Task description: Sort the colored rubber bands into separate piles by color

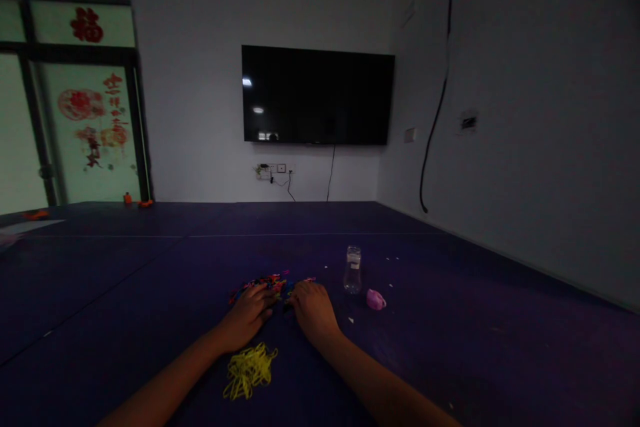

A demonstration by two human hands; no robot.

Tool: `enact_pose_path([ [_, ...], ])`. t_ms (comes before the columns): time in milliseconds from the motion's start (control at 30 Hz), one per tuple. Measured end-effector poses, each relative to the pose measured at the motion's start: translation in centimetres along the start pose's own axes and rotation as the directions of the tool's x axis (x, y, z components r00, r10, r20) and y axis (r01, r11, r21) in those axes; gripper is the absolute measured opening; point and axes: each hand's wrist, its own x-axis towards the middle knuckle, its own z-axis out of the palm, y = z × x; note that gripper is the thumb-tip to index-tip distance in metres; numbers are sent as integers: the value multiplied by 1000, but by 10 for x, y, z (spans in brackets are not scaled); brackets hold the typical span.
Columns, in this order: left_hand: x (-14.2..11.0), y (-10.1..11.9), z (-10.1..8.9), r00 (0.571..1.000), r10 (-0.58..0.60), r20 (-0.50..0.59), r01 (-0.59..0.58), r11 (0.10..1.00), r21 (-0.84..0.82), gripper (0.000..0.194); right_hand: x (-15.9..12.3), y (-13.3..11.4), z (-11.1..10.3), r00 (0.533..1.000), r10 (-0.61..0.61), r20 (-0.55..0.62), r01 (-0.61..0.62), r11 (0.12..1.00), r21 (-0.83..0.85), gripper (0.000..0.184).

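A pile of small loops in mixed colours (pixel 273 281), which look like rubber bands, lies on the dark purple tabletop (pixel 165 320). My left hand (pixel 249 313) rests on the pile's near left side, fingers stretched out and thumb apart. Against the right side of the pile is my right hand (pixel 313 307), its fingers bent down and together; what the fingertips hold, if anything, is hidden. Closer to me, below my left hand, sits a loose heap of yellow rubber bands (pixel 250 370).
Right of my right hand stands a clear open bottle (pixel 353 273), with a pink cap (pixel 375 299) beside it. White scraps (pixel 351 320) are scattered nearby. Orange items (pixel 145 203) lie at the far left edge. A television (pixel 317 97) hangs on the wall beyond.
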Motion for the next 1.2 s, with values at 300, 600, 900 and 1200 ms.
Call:
enact_pose_path([
  [300,1,1,-2,1000,-10,8,10,1000,1,32,0,1,2,1000,2,0,-2,1000,1,20],
  [600,1,4,-5,999,-10,-35,7,997,-82,24,1,1,1,1000,-7,15,7,1000,6,20],
  [900,0,2,-3,1000,-26,-7,26,998,-57,43,0,1,3,1000,-13,-4,13,1000,12,18],
  [1200,-1,-1,-1,1000,-22,15,23,999,-47,45,-1,0,0,1000,-24,-7,24,1000,11,20],
])
